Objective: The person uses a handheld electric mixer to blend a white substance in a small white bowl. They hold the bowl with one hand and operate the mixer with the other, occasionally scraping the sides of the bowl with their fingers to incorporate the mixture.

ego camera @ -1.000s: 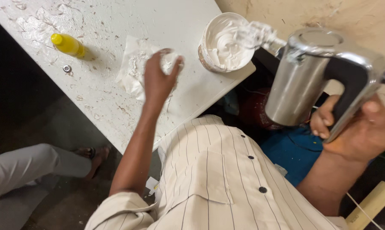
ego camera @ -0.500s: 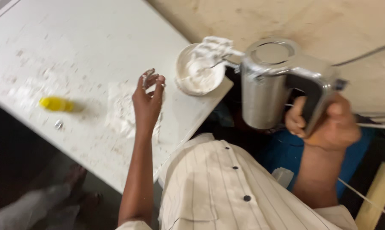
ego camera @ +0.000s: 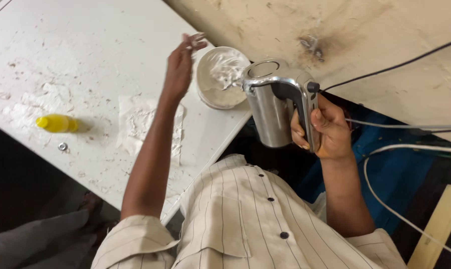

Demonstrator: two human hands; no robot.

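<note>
My right hand (ego camera: 325,127) grips the handle of a silver electric hand mixer (ego camera: 270,107). The mixer's beaters reach into a white bowl (ego camera: 210,97) of white cream at the table's near edge. My left hand (ego camera: 180,67) is lifted over the table just left of the bowl. Its fingers are stretched out, and the tips look smeared with white. It holds nothing that I can make out. Below my left forearm, a crumpled white paper napkin (ego camera: 135,119) lies flat on the table.
The white table (ego camera: 86,50) is stained and speckled. A small yellow bottle (ego camera: 56,123) lies on its side at the left, with a small metal ring (ego camera: 62,146) beside it. Black and white cables (ego camera: 400,65) run to the right. A wooden plank (ego camera: 440,229) stands at the lower right.
My left hand has lifted off the paper napkin and moved up beside the bowl. My right hand brought the mixer closer to the bowl, and my view shifted.
</note>
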